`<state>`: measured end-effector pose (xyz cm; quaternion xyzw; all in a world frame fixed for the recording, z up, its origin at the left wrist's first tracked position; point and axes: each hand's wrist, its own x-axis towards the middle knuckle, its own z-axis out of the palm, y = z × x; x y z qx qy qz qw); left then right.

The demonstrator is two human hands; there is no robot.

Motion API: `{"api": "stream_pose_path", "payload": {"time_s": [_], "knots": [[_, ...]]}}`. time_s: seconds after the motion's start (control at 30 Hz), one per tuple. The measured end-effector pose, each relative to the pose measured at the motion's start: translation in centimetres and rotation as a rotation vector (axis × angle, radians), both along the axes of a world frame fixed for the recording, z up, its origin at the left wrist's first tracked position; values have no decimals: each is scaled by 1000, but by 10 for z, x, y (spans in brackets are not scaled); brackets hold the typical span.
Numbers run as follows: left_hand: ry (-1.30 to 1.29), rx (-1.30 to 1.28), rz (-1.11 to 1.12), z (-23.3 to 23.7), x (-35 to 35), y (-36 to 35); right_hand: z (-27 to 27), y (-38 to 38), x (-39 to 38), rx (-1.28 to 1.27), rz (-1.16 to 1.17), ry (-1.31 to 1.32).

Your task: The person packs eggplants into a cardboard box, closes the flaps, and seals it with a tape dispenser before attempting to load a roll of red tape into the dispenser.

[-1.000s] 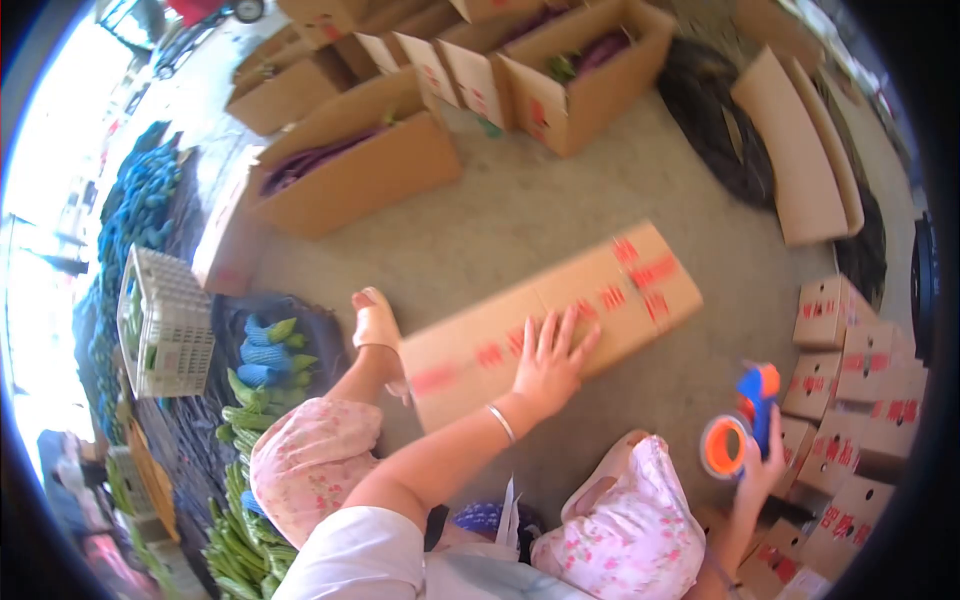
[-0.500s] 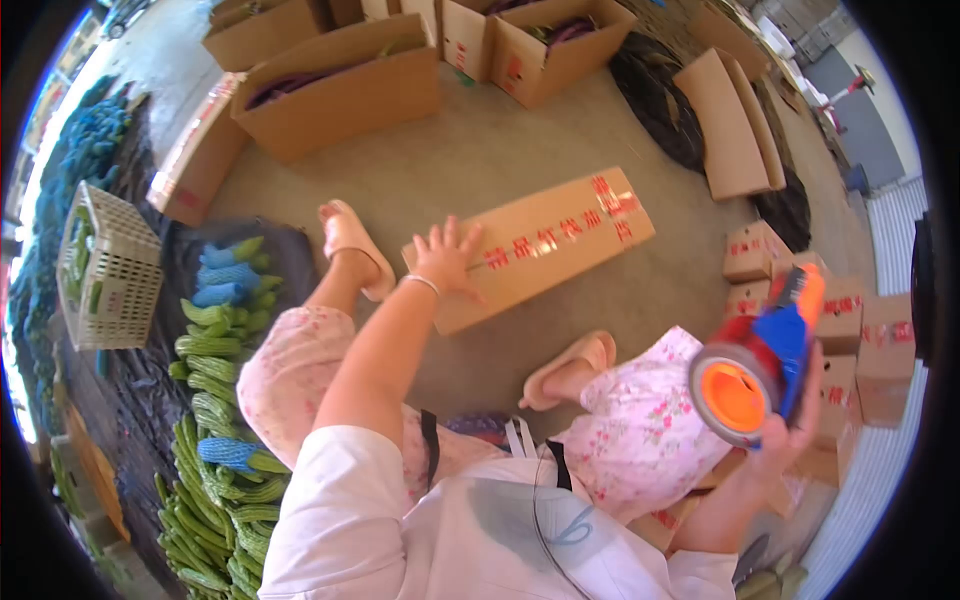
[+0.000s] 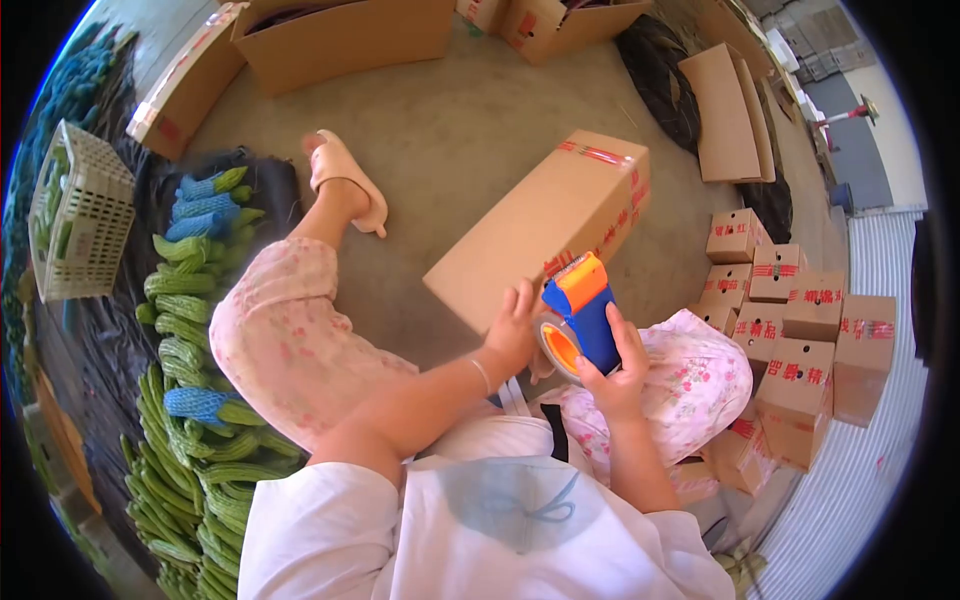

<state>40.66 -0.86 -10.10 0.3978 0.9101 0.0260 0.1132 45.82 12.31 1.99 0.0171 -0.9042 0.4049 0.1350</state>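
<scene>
A long brown carton (image 3: 530,220) lies tilted on the floor before me, its red-printed taped side turned to the right. My right hand (image 3: 615,370) grips a blue and orange tape dispenser (image 3: 588,318) at the carton's near end. Its tape roll faces left. Close beside the roll is my left hand (image 3: 512,330), at the near corner of the carton, fingers raised and slightly apart. Nothing shows in that hand. The dispenser hides part of the carton's near end.
Open cartons (image 3: 350,45) stand along the far side. Printed boxes (image 3: 795,380) are stacked at right. On the left are green gourds (image 3: 185,305), some in blue netting, and a white crate (image 3: 92,220). A black sheet (image 3: 100,380) lies under the gourds.
The carton has been turned, so a plain side now faces up. My right hand brought the dispenser left to its near end. My left hand moved from the carton's top down toward the near corner.
</scene>
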Motion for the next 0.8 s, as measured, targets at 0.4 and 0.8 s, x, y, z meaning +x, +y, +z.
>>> {"api": "stream_pose_path", "payload": {"time_s": [0.4,0.8], "knots": [[-1395,1130,779,-5,-56,-16,-6,29,9,79,35,-72],[-814,982,1015,-19,-118,-72,3,6,3,469,73,-404]]}}
